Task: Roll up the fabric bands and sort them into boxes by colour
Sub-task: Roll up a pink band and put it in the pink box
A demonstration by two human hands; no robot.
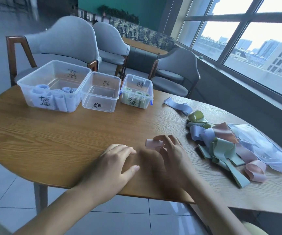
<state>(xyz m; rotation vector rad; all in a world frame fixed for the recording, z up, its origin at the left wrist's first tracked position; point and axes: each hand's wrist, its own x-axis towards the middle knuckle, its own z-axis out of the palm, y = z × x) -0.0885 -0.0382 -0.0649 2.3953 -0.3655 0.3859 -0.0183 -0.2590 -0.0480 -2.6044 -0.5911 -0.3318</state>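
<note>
Your left hand [118, 160] lies nearest, fingers relaxed and loosely spread over the worktop [55, 133], holding nothing, probably spare now the rolling looks done; your right hand [169, 150] pinches the pink roll [153, 144] so it cannot unwind; its likely home, the middle box [101, 92], stands empty between the blue-filled box [52, 85] and the green-filled box [136, 91]; the loose bands [221, 143] wait at your right.

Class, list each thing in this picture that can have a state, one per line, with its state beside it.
Left box: lidless, holds blue rolls.
Middle box: lidless, empty.
Right box: lidless, holds green rolls.
Pink roll: rolled up, pinched by the right hand.
Left hand: fingers loose, holding nothing.
Loose bands: unrolled, heaped on the table.
Single blue band: unrolled, apart from the heap.
Plastic bag: lying flat.
</note>
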